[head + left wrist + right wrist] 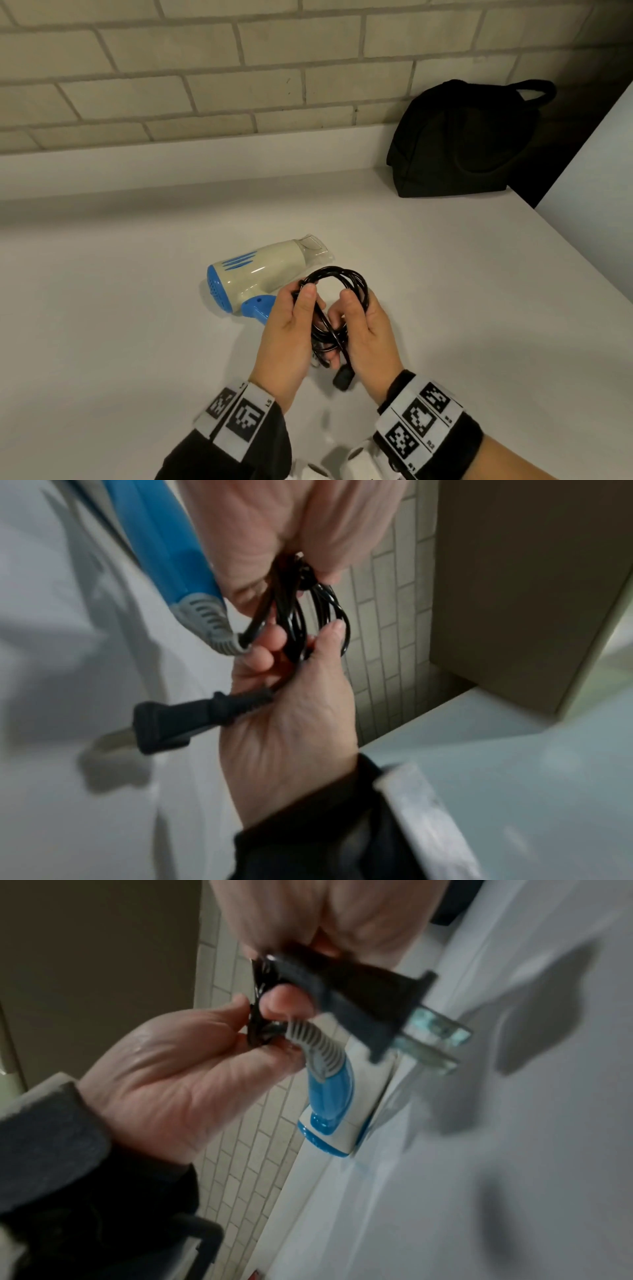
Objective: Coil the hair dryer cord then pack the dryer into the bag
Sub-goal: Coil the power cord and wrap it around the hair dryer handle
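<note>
Flat white bench (pixel 102 308) runs up to a pale brick-pattern tiled wall (pixel 205 68).

Soft black fabric bag with a loop handle (pixel 459 144) stands at the bench's far right corner, against the wall; well apart from everything else.

Cream plastic hair dryer with blue rear grille and blue folding handle (pixel 260 274) lies on its side near the bench's middle, nozzle toward the bag, handle toward the near edge. Just beside the hands, on their far side.

Left hand (pixel 291 339) and right hand (pixel 368 332) are raised above the bench, nearer the front edge, palms facing each other. Each grip is curled onto the glossy black cord (pixel 337 275): left thumb pinches one side of the coil, right thumb and fingers pinch the other. Cord is gathered in several loops, top of the coil arching between the two thumbs.

Black two-prong plug (pixel 343 379) hangs below the right palm; the left wrist view shows it sticking out past the right fingers (pixel 263 653).
</note>
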Motion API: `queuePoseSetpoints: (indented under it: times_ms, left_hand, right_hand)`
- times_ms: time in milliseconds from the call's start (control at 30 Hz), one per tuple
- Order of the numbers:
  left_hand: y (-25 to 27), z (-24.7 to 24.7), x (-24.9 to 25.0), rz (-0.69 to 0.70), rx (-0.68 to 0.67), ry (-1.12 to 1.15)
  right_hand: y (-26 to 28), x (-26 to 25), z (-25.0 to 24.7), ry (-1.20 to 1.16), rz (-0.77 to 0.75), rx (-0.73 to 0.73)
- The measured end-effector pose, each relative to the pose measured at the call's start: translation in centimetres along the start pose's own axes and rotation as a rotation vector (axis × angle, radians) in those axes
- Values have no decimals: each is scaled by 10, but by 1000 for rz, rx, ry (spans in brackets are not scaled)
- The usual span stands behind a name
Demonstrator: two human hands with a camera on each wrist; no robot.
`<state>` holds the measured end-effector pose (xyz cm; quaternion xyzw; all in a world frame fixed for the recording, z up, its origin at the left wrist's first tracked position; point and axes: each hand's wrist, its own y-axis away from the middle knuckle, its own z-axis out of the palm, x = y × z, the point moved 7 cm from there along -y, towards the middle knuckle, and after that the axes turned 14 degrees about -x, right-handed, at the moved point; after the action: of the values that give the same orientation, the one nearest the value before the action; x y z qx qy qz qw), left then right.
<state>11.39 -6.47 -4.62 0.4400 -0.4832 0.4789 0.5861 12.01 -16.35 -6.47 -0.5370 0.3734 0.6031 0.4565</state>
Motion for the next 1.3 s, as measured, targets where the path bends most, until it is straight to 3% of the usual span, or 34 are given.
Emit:
queuePoseSetpoints:
  times_ms: [200,333,533,600,667,733,833,933,1033,1100,1200,1300]
  left_hand:
    - [1,-2,11,119,17,-268]
    - [3,1,6,94,13,-165]
    - [0,21,10,-14,-194,499]
    - [-1,20,9,-33,-224,633]
    - [-2,14,6,-35,-205,639]
    - [-3,5,6,-19,-132,403]
    - [-6,-5,13,32,-53,62]
    - [-8,-9,17,62,-18,26]
    - [-9,-1,20,87,-70,2]
    - [-9,5,20,95,-109,-33]
    - [-7,9,20,119,-121,-129]
    - [-2,9,16,142,-108,-222]
  right_hand:
    - [-8,-29,-9,305,-15,-31]
    - [-20,-32,-11,380,28,-44]
    - [-13,5,7,-376,170,-62]
    - [-14,7,13,-464,197,-84]
    - [-15,6,13,-341,218,-85]
    - [-14,-3,5,-58,183,-121]
    - [-1,-30,-13,360,-81,-130]
    - [23,-54,-18,866,-374,-172]
    - [38,-62,9,1385,-483,-296]
    - [39,-66,18,1491,-462,-317]
    - [36,-70,11,1305,-375,-336]
    - [45,-73,15,1264,-488,-408]
